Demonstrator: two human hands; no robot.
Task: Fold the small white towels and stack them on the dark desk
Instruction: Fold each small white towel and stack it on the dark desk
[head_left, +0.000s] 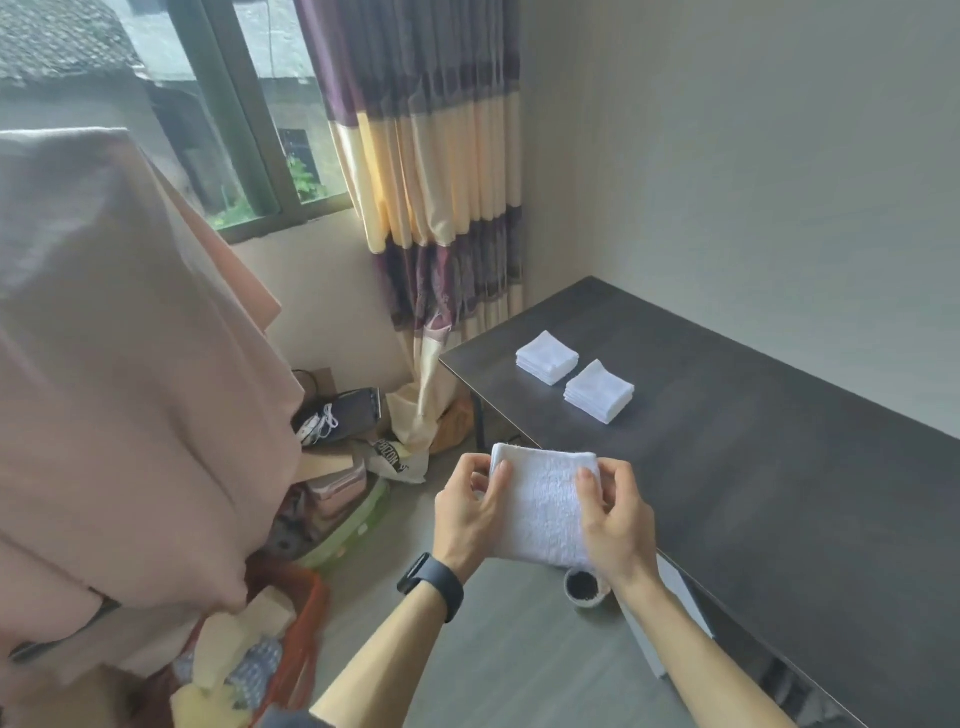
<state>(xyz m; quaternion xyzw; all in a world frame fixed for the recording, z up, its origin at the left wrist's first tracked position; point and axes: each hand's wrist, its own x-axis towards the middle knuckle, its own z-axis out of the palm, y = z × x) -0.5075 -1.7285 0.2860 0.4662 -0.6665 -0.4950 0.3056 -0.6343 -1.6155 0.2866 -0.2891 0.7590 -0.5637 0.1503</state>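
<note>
Evidently mid-fold: held white towel (543, 506) in the air just off the dark desk's (753, 493) left edge, pinched at top corners by left hand (467, 514) and right hand (615, 525), thumbs in front. Judged it light, limp, grippy terry; best taken at corners or along a fold. Noted far stack (547, 357) and near stack (599, 391) just beside each other toward the far left corner. Matte top against plain wall; curtain (431, 156), window (234, 104), floor clutter (337, 467) beyond.

A white terry towel (545, 499) near; two white folded-towel stacks (547, 357) (599, 391) on the dark grey wood-grain desk (753, 467); far, a purple-and-cream banded curtain (436, 156); left, plain dusty-pink cloth (114, 364).
</note>
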